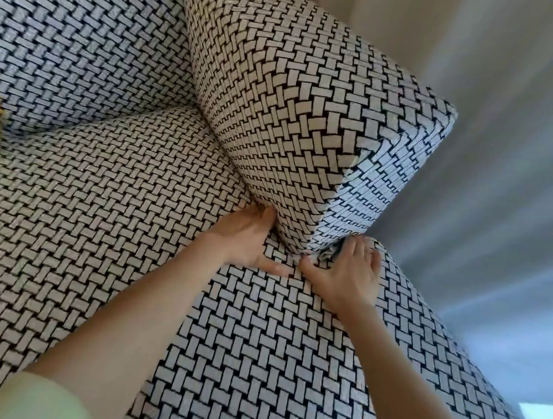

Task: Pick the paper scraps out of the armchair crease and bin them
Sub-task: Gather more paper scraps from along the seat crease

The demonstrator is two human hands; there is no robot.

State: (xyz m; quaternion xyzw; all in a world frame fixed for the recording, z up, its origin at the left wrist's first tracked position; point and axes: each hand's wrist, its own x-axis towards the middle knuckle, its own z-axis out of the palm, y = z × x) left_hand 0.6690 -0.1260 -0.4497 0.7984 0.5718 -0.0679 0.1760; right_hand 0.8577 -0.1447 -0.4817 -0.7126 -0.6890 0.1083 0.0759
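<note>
Clearing scraps from the crease at the front corner of the armchair (132,193).

Armrest (299,91) meets seat here. Left hand (247,240) lies flat and open, empty, likely pressing the seat to widen the crease. Right hand (343,272) has fingers curled at a crumpled scrap (328,252); grip cannot be confirmed. No bin visible.
</note>
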